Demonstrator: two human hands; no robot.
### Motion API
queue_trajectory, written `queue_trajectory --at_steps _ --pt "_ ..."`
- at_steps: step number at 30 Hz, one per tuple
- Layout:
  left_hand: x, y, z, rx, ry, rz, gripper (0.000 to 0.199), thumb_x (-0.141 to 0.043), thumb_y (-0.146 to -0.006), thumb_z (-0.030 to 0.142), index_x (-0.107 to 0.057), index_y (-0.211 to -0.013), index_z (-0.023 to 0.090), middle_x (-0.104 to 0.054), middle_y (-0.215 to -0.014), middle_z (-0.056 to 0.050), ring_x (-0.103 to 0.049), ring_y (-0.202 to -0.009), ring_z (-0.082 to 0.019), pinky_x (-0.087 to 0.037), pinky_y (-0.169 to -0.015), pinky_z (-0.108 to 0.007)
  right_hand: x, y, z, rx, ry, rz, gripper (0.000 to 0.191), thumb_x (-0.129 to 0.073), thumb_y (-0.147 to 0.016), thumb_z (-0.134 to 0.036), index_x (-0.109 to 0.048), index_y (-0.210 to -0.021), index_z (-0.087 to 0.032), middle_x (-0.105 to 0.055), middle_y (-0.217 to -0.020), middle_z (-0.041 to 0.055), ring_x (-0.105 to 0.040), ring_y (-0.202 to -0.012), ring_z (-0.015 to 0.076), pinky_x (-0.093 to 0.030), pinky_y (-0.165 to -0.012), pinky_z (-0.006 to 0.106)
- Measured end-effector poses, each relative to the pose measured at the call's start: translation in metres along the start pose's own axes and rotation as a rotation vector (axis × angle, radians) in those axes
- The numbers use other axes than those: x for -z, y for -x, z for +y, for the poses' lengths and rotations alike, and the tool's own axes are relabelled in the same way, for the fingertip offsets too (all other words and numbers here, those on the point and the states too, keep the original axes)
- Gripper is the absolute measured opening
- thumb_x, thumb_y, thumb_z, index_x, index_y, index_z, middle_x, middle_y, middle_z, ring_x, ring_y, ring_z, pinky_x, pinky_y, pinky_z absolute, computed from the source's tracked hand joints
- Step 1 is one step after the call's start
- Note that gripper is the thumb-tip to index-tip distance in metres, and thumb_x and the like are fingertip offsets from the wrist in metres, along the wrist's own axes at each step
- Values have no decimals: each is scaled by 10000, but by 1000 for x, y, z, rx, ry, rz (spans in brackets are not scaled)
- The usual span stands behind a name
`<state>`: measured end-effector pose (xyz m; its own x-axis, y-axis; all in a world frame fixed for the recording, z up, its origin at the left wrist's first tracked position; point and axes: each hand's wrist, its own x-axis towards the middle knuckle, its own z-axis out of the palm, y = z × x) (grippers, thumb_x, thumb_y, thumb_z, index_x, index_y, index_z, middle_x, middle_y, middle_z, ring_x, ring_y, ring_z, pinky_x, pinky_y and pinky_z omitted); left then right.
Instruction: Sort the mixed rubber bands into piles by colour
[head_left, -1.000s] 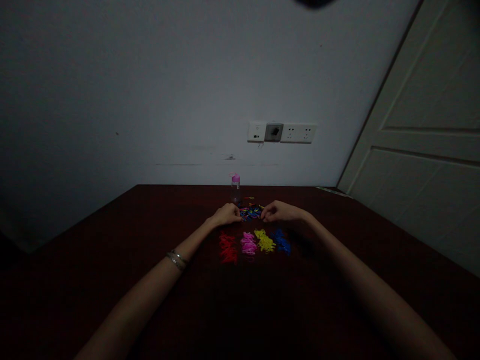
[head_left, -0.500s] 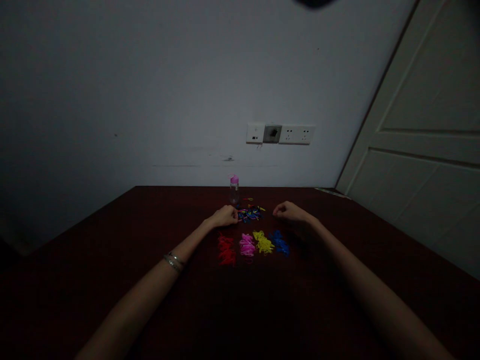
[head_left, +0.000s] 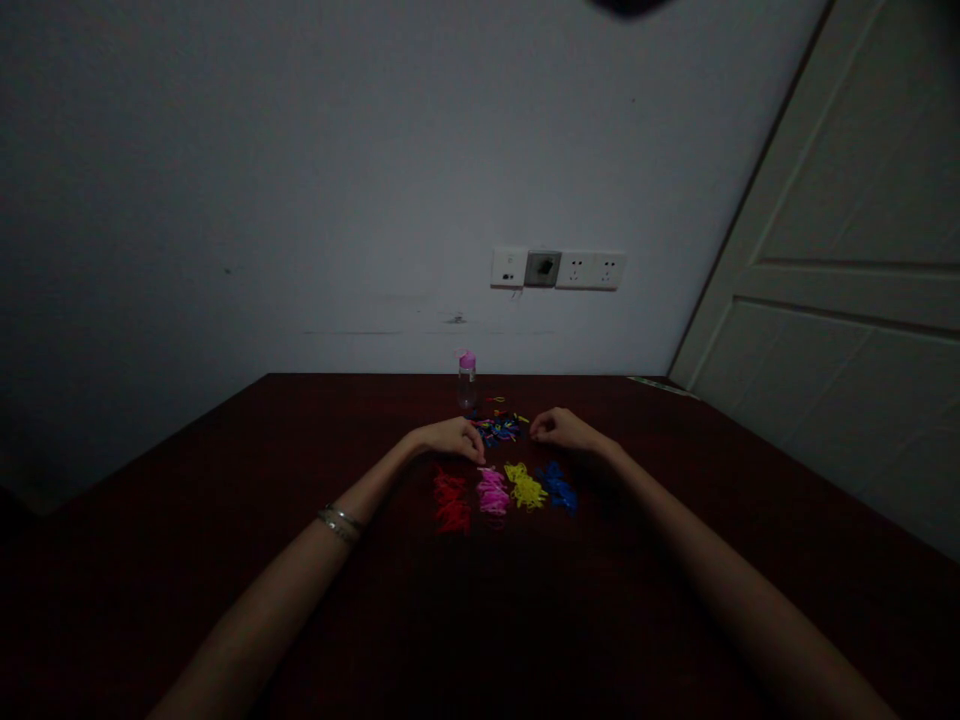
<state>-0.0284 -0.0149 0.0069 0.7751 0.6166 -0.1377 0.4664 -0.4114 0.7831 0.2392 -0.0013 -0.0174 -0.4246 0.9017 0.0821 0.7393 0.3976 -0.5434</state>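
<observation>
My left hand [head_left: 454, 438] has its fingers bent down and pressed together at the top edge of a pink pile of rubber bands [head_left: 493, 495]. Anything in that pinch is too small to make out. Close to the right side of a mixed-colour heap of bands [head_left: 499, 430] is my right hand [head_left: 561, 430], its thumb and fingers curled together; whether they hold a band cannot be seen. Nearer to me, in a row with the pink pile, lie a red pile [head_left: 451, 502], a yellow pile [head_left: 526, 487] and a blue pile [head_left: 557, 487].
Behind the mixed heap a clear bottle with a pink cap [head_left: 467, 380] stands upright, with a few loose bands [head_left: 496, 400] beside it. The dark red table [head_left: 225, 470] meets a wall with sockets [head_left: 592, 270]. A pale door [head_left: 840, 240] is at the right.
My left hand has moved from the mixed heap toward me, its fingertips now at the pink pile. My right hand has shifted left, closer to the mixed heap.
</observation>
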Motion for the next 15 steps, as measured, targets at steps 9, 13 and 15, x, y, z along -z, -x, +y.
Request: queue_trajectory --at_steps 9,13,15 --pt "9 1 -22 87 203 382 276 -635 -622 337 -675 -729 85 -536 -531 -9 -342 -458 -53 -214 -444 -203 -19 -1 -1 -30 139 215 242 -598 -676 -410 -666 -795 -211 -633 -919 47 -570 -832 177 -419 -724 254" --pt "12 6 -24 127 237 397 305 -628 -638 366 -671 -756 88 -410 -412 32 -265 -397 -46 -160 -415 -215 -21 1 -7 -76 148 202 278 -582 -676 -464 -669 -781 -222 -643 -893 37 -580 -800 179 -414 -681 250" --pt "12 7 -27 143 230 391 330 -626 -636 395 -665 -761 93 -352 -396 51 -238 -378 -43 -136 -406 -221 -21 2 -10 -98 165 204 284 -578 -674 -472 -666 -786 -225 -644 -899 35 -581 -793 180 -408 -654 245"
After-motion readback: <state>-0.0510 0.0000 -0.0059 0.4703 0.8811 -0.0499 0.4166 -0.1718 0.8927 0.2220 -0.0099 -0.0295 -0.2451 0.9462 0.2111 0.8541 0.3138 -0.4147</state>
